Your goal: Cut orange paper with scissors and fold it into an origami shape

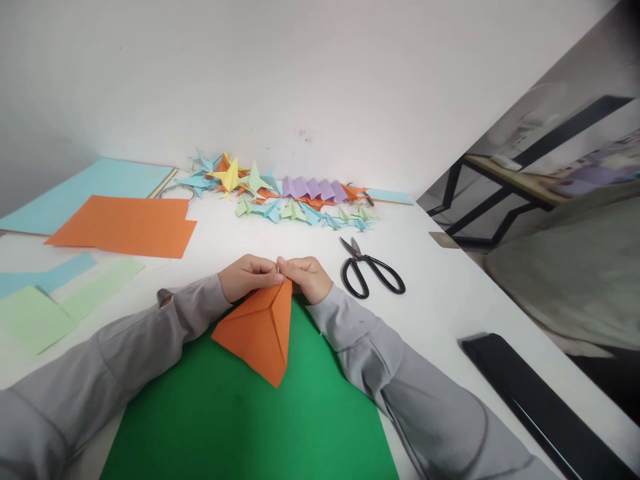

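An orange sheet of folded paper [257,330] hangs from my fingers, its wide end toward me and its narrow tip pointing away. My left hand [251,277] pinches the tip from the left side, fingers closed. Close against it, my right hand [306,275] grips the same tip with thumb and fingers pressed together. Creases run from the tip down the paper's face. Under both hands and the paper lies a green mat [240,427]. The fingertips cover the very end of the tip.
Scissors [373,267] with black handles lie right of my hands. Farther back are several folded paper figures [290,193] along the wall. Orange sheets [123,227], a blue sheet [90,190] and green paper pieces [37,320] lie left. A long black object [540,400] sits at right.
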`<state>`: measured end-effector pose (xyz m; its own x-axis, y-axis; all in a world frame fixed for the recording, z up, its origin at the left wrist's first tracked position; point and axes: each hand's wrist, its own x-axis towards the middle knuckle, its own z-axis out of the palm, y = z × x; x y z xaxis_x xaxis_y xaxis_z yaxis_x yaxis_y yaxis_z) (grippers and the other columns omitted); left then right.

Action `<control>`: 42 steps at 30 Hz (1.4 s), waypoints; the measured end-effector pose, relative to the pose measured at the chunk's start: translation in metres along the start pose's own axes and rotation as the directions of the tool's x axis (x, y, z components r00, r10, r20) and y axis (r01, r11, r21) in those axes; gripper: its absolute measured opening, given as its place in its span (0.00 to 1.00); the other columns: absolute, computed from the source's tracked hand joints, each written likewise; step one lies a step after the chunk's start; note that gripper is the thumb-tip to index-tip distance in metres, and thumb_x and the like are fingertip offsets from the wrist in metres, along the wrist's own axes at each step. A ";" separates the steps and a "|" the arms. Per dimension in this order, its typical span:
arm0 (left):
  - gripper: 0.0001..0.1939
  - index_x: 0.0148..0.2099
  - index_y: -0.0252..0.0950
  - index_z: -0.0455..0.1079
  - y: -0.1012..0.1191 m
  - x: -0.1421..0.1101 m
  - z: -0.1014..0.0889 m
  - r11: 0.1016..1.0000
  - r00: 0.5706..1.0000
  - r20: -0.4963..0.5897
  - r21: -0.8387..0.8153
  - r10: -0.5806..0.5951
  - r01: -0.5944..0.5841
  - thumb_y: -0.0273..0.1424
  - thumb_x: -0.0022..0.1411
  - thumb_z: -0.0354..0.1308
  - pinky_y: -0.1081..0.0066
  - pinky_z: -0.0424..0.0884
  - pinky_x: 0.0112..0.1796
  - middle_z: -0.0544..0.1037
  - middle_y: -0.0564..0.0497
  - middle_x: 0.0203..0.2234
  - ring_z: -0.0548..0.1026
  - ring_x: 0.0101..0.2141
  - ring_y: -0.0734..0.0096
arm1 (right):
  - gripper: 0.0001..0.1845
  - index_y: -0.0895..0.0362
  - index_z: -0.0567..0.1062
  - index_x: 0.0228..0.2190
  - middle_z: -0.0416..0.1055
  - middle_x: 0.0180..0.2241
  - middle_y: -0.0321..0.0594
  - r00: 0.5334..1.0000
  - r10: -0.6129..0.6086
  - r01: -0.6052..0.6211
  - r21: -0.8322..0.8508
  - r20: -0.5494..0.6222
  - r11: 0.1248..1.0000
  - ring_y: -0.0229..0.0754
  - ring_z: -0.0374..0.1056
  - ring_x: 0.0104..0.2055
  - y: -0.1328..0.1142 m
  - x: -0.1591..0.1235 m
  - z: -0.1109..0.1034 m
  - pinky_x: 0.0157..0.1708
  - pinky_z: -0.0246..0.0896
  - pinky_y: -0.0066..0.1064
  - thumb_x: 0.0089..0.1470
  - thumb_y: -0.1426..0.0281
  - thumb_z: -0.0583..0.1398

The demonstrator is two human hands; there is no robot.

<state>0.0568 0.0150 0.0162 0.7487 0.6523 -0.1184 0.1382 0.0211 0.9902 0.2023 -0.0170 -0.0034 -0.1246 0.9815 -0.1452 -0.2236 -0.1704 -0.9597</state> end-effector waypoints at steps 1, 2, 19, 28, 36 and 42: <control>0.23 0.17 0.33 0.54 0.001 0.000 0.000 1.000 1.000 -0.005 0.012 -0.005 0.005 0.46 0.48 0.57 0.76 0.46 0.19 0.54 0.60 0.12 0.51 0.16 0.84 | 0.24 0.60 0.70 0.12 0.64 0.10 0.32 1.000 0.005 -0.005 0.012 -0.021 1.000 0.31 0.57 0.13 -0.001 0.001 -0.001 0.14 0.48 0.24 0.30 0.50 0.65; 0.24 0.16 0.34 0.54 0.002 0.000 0.001 1.000 1.000 -0.006 0.024 -0.010 0.010 0.46 0.48 0.56 0.76 0.46 0.18 0.54 0.59 0.12 0.51 0.16 0.84 | 0.25 0.59 0.70 0.11 0.63 0.09 0.32 0.999 0.009 -0.008 0.021 -0.040 1.000 0.30 0.56 0.12 -0.001 0.002 -0.003 0.13 0.46 0.24 0.29 0.50 0.65; 0.20 0.20 0.32 0.59 -0.002 0.000 -0.002 1.000 1.000 -0.017 -0.009 -0.022 0.022 0.44 0.48 0.57 0.77 0.49 0.19 0.57 0.59 0.14 0.54 0.17 0.83 | 0.23 0.58 0.64 0.09 0.59 0.09 0.31 0.986 -0.029 0.057 0.167 -0.165 0.984 0.31 0.53 0.13 -0.009 0.008 -0.010 0.16 0.45 0.27 0.30 0.55 0.66; 0.14 0.18 0.32 0.60 -0.003 0.002 -0.006 0.995 0.996 -0.087 -0.100 -0.027 0.018 0.35 0.46 0.56 0.77 0.48 0.19 0.58 0.58 0.13 0.55 0.16 0.83 | 0.14 0.58 0.69 0.12 0.63 0.11 0.30 0.988 -0.123 0.142 0.241 -0.092 0.960 0.32 0.58 0.16 -0.004 0.011 -0.016 0.19 0.51 0.26 0.28 0.64 0.68; 0.09 0.24 0.32 0.65 0.000 0.003 0.001 0.998 0.973 -0.227 -0.060 -0.035 0.022 0.33 0.42 0.57 0.78 0.50 0.17 0.61 0.60 0.11 0.56 0.14 0.83 | 0.13 0.59 0.71 0.16 0.64 0.13 0.30 0.988 -0.141 0.147 -0.086 0.069 0.985 0.30 0.55 0.16 0.003 0.008 -0.013 0.18 0.45 0.25 0.34 0.63 0.66; 0.11 0.18 0.31 0.62 0.000 0.002 0.004 0.999 0.978 -0.208 0.048 0.019 -0.010 0.33 0.43 0.55 0.77 0.49 0.19 0.57 0.60 0.11 0.54 0.16 0.83 | 0.15 0.58 0.69 0.14 0.61 0.12 0.28 0.992 -0.119 0.123 -0.106 0.049 0.987 0.29 0.51 0.14 0.001 0.006 -0.010 0.15 0.40 0.24 0.34 0.61 0.66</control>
<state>0.0603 0.0133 0.0158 0.6003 0.7956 -0.0810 0.1616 -0.0214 0.9866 0.2114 -0.0104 -0.0077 -0.1444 0.9893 -0.0185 -0.1333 -0.0380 -0.9903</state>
